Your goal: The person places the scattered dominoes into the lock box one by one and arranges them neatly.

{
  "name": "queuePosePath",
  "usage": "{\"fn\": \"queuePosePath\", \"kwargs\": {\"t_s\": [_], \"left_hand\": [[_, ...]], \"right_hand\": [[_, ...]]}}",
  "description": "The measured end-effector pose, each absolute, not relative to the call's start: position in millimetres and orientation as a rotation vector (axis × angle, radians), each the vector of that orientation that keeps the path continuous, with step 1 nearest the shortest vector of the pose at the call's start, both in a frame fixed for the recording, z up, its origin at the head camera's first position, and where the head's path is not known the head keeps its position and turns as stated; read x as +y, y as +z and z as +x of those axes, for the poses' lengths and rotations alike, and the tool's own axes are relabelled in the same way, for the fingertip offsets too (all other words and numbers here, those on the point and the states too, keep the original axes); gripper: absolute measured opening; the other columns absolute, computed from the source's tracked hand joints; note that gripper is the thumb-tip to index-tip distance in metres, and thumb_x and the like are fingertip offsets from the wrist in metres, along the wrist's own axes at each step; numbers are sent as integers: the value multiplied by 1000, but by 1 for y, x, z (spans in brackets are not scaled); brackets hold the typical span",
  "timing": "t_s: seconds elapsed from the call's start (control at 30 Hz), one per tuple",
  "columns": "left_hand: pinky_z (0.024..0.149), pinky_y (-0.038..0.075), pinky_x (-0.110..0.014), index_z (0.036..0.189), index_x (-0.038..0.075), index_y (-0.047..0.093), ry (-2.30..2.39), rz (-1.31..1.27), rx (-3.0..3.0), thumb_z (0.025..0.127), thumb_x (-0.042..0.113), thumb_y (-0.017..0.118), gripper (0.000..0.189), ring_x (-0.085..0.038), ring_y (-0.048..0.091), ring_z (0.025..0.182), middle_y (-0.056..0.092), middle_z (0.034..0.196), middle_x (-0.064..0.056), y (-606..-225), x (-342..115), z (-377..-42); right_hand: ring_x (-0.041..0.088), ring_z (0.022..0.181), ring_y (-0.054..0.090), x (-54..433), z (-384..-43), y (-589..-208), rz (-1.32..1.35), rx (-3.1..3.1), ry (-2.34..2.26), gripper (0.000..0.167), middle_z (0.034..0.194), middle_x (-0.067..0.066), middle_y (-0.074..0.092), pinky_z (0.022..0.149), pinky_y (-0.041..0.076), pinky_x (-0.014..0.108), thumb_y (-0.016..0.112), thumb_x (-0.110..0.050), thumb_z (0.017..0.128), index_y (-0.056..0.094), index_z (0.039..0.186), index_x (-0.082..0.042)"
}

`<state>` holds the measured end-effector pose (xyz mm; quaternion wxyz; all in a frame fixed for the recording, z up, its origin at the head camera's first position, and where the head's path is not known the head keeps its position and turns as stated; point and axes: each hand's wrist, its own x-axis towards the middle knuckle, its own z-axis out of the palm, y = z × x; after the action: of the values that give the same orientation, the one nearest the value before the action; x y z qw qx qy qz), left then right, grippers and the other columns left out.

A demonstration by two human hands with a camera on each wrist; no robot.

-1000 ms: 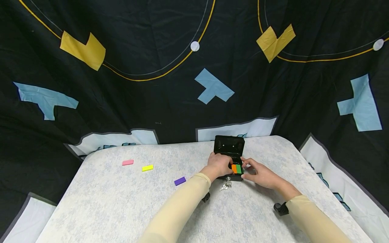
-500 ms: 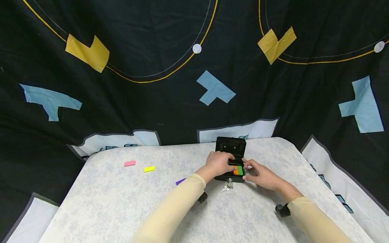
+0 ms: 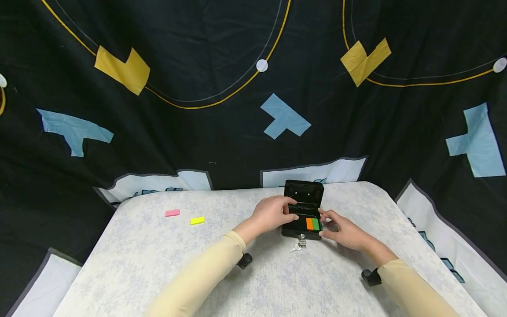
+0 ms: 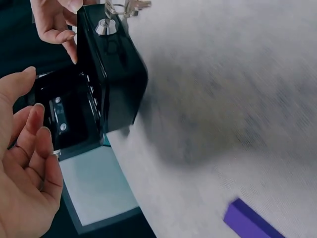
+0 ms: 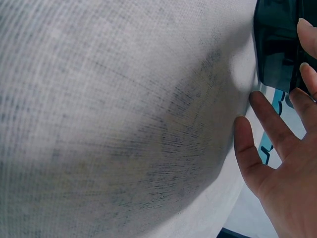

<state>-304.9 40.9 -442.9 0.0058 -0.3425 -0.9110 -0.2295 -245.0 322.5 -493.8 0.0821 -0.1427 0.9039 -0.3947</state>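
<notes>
A small black cash box stands at the back right of the table, its lid raised. An orange block and a green block lie side by side inside, at the right end. Keys hang from the lock at the front. My left hand hovers over the box's left part, thumb and fingers apart with nothing between them. My right hand touches the box's right side with thumb and fingertips; its other fingers are spread and fairly straight.
A pink block and a yellow block lie on the left of the table. A purple block shows in the left wrist view; my left arm hides it in the head view. A dark curtain hangs behind.
My left hand has drawn back leftward from the orange block, which now lies uncovered beside the green one. My right hand stays at the box's side. The left forearm now covers the purple block.
</notes>
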Motion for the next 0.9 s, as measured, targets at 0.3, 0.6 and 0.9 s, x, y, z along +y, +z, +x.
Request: {"fn": "queuePosePath", "kwargs": {"t_s": [0.3,0.6,0.9], "left_hand": [[77,46,-31,134,23,69,-778,-1046,-2826,93,44,74,46,-6,54,77,59,83,20,-441,1,-300],[69,46,-29,131,22,70,-800,-976,-2808,92,43,75,45,-4,53,69,60,86,18,-444,-33,-300],[68,46,-30,130,22,70,-848,-915,-2823,91,39,77,43,-4,53,71,59,85,18,-446,-60,-294]], "right_hand": [[38,129,53,322,-241,-490,-429,2676,-1217,33,165,17,29,105,39,60,70,-27,99,49,116,-7],[36,126,54,320,-242,-490,-445,2672,-1221,29,165,19,27,103,41,58,69,-22,100,49,116,-7],[36,125,55,320,-243,-492,-436,2686,-1210,31,164,19,28,103,40,58,70,-23,99,50,116,-7]]}}
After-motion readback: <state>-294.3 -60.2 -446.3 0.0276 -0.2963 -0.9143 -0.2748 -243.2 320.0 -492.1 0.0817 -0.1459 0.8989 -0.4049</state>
